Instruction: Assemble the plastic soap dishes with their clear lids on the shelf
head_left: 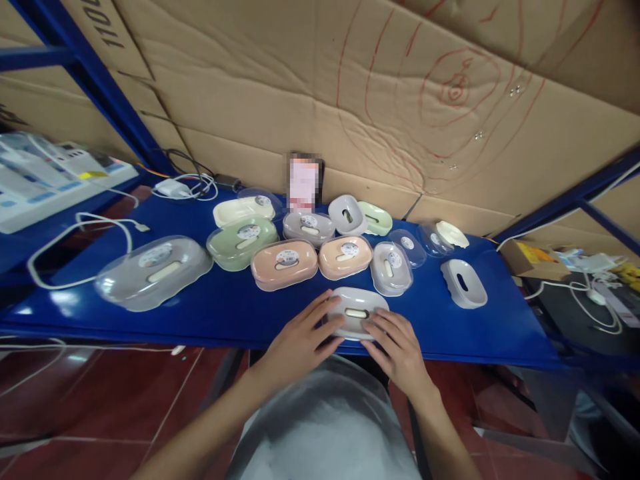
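Blue shelf [210,313], cardboard wall [350,87] behind. White soap box [356,312] at near edge; our left hand [300,343] and right hand [397,347] grip its ends, fingers half-curled.

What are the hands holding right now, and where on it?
Both hands grip one white soap dish on the blue shelf: left hand on its left end, right hand on its right end.
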`<action>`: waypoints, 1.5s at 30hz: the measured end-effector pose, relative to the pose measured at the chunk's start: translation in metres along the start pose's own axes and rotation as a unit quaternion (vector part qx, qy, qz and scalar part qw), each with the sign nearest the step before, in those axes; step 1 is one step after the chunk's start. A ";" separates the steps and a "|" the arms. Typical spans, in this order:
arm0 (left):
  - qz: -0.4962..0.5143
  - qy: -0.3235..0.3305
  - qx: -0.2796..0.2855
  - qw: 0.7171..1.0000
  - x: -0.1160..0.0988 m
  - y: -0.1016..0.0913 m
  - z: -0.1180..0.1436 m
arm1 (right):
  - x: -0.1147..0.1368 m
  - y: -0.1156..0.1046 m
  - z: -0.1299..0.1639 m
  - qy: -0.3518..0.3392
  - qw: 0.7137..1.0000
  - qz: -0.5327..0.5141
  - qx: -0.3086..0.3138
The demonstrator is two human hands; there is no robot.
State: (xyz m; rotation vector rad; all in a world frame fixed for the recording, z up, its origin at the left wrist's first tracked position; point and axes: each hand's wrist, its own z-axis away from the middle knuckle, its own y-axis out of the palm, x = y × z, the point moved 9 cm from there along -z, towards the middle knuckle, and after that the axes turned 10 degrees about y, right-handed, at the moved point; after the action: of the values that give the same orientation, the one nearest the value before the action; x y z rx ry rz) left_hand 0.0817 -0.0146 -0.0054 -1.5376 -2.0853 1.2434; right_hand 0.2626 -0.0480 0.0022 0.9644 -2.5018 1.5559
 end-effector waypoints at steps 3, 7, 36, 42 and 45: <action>0.002 -0.006 0.001 1.000 0.002 0.002 0.002 | 0.001 0.002 0.001 -0.004 1.000 0.005 0.001; 0.023 -0.016 0.006 1.000 0.005 0.004 0.004 | 0.000 0.004 0.002 -0.005 1.000 0.006 0.005; 0.017 -0.036 -0.019 0.999 0.004 -0.004 0.002 | -0.169 -0.039 -0.104 0.178 0.960 0.206 0.066; 0.032 -0.027 -0.023 0.999 0.004 -0.006 0.001 | -0.215 -0.020 -0.103 0.265 0.946 0.173 0.072; 0.047 -0.025 -0.031 0.998 0.005 -0.007 0.001 | -0.210 -0.051 -0.093 0.273 0.957 0.092 -0.031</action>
State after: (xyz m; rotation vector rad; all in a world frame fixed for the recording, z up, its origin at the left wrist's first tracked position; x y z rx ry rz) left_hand 0.0747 -0.0111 -0.0019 -1.6657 -2.1227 1.2722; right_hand 0.4324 0.1138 0.0164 0.2388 -2.2613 1.5134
